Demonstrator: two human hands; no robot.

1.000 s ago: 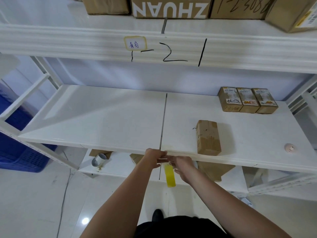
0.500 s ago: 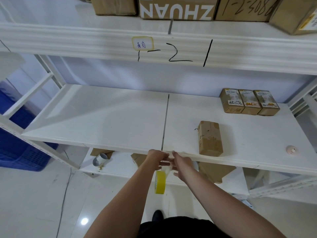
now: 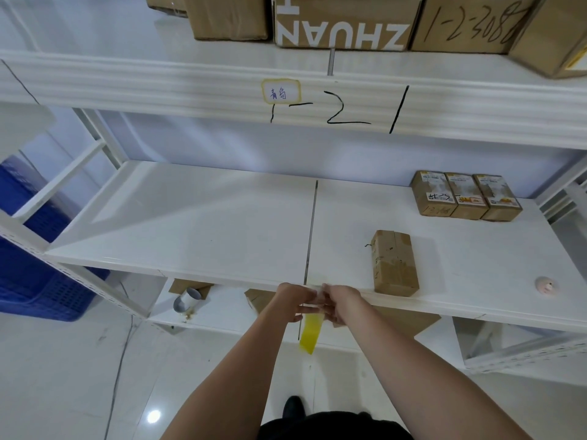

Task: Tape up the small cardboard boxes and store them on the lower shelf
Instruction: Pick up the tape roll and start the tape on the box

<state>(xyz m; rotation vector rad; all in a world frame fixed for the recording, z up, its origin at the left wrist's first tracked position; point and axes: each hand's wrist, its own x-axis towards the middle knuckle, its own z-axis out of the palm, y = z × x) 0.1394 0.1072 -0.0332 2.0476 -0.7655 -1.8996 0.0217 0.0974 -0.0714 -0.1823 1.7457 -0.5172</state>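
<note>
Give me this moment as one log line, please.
left hand: holding yellow tape | right hand: holding tape | small box: on shelf, untouched

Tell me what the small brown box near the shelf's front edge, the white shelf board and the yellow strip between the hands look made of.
Small brown box: matte corrugated cardboard, likely, with glossier tape patches. White shelf board: smooth, faintly glossy, showing soft reflections; painted metal or laminate, can't tell which. Yellow strip: thin, translucent-looking plastic tape, hanging limp.

Head view, downward (close) over shelf [image 3: 222, 223]
</note>
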